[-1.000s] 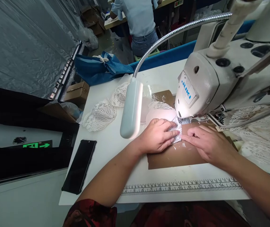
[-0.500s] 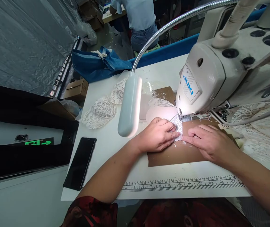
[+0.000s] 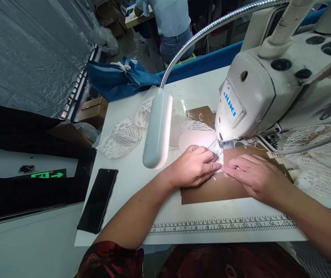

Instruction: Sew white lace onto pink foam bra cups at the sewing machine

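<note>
A white lace bra cup (image 3: 197, 139) with a smooth pale inner side lies under the head of the sewing machine (image 3: 243, 100). Its lace edge runs down toward me from the needle area. My left hand (image 3: 196, 166) is closed on this lace strip from the left, thumb and forefinger pressed on it. From the right, my right hand (image 3: 252, 173) grips the strip's near end at its fingertips, its other fingers curled. Both hands rest over a brown cardboard sheet (image 3: 206, 194), fingertips almost meeting. The needle itself is hard to make out.
A lamp (image 3: 157, 131) on a bendable metal neck hangs left of the machine. Lace cups (image 3: 121, 137) and a black phone (image 3: 98, 200) lie at the left. More lace (image 3: 322, 162) is piled at the right. A ruler strip (image 3: 223, 226) lines the front edge. A person (image 3: 174, 23) sits beyond.
Both hands keep nearly the same place on the lace. The view has shifted very slightly; nothing has been let go or taken up.
</note>
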Demonstrator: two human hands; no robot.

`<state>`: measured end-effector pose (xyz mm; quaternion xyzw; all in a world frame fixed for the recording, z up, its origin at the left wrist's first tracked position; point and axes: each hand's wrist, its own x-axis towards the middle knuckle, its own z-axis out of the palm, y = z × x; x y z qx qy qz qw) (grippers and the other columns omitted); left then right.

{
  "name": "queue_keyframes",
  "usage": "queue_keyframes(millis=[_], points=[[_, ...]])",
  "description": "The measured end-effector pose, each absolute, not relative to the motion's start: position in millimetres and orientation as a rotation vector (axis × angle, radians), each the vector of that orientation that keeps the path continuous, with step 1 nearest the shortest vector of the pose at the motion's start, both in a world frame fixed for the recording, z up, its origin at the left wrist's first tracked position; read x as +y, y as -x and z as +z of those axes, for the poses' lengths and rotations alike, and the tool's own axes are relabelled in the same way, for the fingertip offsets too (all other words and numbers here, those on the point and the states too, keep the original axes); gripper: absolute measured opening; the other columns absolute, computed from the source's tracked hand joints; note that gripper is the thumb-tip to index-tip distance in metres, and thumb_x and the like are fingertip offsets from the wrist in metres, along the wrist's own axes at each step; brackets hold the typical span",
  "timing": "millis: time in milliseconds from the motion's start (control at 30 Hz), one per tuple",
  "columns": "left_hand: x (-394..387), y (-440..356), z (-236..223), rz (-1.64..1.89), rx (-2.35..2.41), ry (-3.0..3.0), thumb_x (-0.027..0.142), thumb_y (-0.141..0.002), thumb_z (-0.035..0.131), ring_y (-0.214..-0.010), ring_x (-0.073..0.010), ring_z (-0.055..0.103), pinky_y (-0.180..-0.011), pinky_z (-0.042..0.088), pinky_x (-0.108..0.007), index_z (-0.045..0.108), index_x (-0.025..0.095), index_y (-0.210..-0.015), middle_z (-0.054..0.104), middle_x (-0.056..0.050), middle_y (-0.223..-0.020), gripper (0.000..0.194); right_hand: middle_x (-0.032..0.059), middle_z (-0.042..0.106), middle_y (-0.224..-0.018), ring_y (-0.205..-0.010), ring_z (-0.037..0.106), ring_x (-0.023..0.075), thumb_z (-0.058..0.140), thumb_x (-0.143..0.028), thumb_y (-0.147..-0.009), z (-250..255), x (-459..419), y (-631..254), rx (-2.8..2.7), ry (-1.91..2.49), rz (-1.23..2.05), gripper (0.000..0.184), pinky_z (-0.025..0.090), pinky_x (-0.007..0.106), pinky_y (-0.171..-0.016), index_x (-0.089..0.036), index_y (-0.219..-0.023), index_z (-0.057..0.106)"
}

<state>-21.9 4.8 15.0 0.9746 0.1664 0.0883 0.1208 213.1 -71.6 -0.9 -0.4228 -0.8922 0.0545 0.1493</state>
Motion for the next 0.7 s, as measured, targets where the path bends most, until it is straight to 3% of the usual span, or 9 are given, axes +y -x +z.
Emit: queue_keyframes(millis=[133, 300, 700], points=[[6, 16, 16, 0.288, 0.567, -2.799, 0.033, -0.100, 0.038, -0.107, -0.0238, 0.054, -0.087, 0.046, -0.039, 0.061, 0.017, -0.125, 0.062, -0.014, -0.125, 0.038, 0.0046, 0.062, -0.086, -0.082, 0.048, 0.0188, 0.042, 0.003, -0.079, -1, -73, -213, -2.547, 1.203, 0.151, 0.043, 0.033, 0.030, -0.068, -0.020, -0.106, 0.066], [7, 8, 11, 0.228, 0.724, -2.853, 0.028, -0.098, 0.040, -0.103, -0.0241, 0.054, -0.085, 0.048, -0.039, 0.057, 0.010, -0.130, 0.057, -0.013, -0.137, 0.039, 0.0049, 0.062, -0.086, -0.083, 0.047, 0.0193, 0.043, 0.003, -0.078, -3, -74, -211, -2.511, 1.200, 0.181, 0.041, 0.033, 0.030, -0.069, -0.019, -0.103, 0.067], [7, 6, 12, 0.201, 0.741, -2.902, 0.024, -0.095, 0.041, -0.102, -0.0254, 0.053, -0.084, 0.046, -0.039, 0.056, 0.010, -0.132, 0.054, -0.013, -0.140, 0.042, 0.0058, 0.063, -0.085, -0.080, 0.052, 0.0184, 0.041, 0.004, -0.076, -6, -72, -209, -2.463, 1.308, 0.123, 0.043, 0.036, 0.030, -0.068, -0.020, -0.098, 0.070]])
